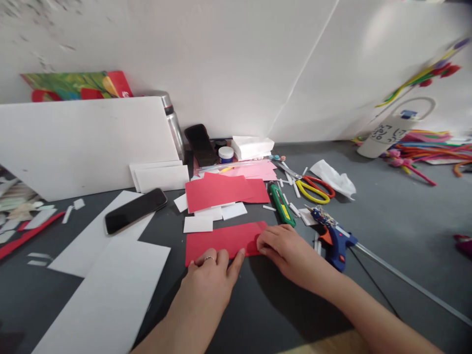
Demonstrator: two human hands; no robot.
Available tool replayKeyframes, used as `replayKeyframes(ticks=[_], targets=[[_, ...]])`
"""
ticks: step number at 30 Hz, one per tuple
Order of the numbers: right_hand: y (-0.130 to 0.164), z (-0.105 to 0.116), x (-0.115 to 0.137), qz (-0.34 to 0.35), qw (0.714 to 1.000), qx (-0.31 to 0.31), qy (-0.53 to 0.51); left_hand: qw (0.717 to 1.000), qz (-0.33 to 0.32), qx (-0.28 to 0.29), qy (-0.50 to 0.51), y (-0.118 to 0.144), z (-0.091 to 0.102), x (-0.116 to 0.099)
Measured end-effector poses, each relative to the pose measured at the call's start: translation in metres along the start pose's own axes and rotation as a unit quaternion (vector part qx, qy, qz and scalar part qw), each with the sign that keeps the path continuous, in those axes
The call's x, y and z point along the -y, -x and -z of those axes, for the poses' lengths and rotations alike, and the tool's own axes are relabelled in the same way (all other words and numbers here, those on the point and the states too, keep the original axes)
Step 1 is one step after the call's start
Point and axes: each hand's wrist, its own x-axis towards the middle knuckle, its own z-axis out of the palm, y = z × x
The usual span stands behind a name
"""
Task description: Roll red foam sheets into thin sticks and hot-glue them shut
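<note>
A strip of red paper (224,238) lies on the dark table in front of me. At its near edge, my left hand (212,275) presses down with bent fingers, a ring on one of them, and the thumb reaches toward the right. My right hand (282,248) has its fingers closed on the paper's right end, with the fingertips partly hidden. More red paper pieces (221,191) lie just beyond, over small white cards (198,224). Right of these is a green utility knife (282,204).
A blue glue gun (338,245) with a long glue stick lies right of my right hand. Scissors (315,191) and a crumpled tissue (334,179) sit behind it. Leftward are white sheets (106,295), a black phone (136,211) and a standing white board (88,142). A bottle (387,132) leans back right.
</note>
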Motion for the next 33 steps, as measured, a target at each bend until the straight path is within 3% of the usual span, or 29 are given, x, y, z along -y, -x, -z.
replayKeyframes(ticks=[8, 13, 18, 25, 33], targets=[[0.002, -0.002, 0.000, 0.003, 1.000, -0.020, 0.004, 1.000, 0.014, -0.009, 0.021, 0.000, 0.003, -0.001], [0.006, -0.013, 0.010, 0.009, 0.983, -0.024, 0.180, 1.000, 0.009, -0.024, -0.001, 0.001, -0.002, -0.001], [0.015, -0.019, 0.016, 0.114, 0.947, -0.027, 0.298, 1.000, -0.007, -0.015, -0.014, 0.001, -0.004, -0.002], [0.020, -0.015, 0.021, 0.150, 0.932, -0.020, 0.329, 0.997, -0.041, -0.059, -0.005, 0.014, -0.009, 0.015], [0.015, -0.012, 0.017, 0.170, 0.930, -0.013, 0.325, 0.996, -0.021, -0.086, 0.007, 0.020, -0.019, 0.028]])
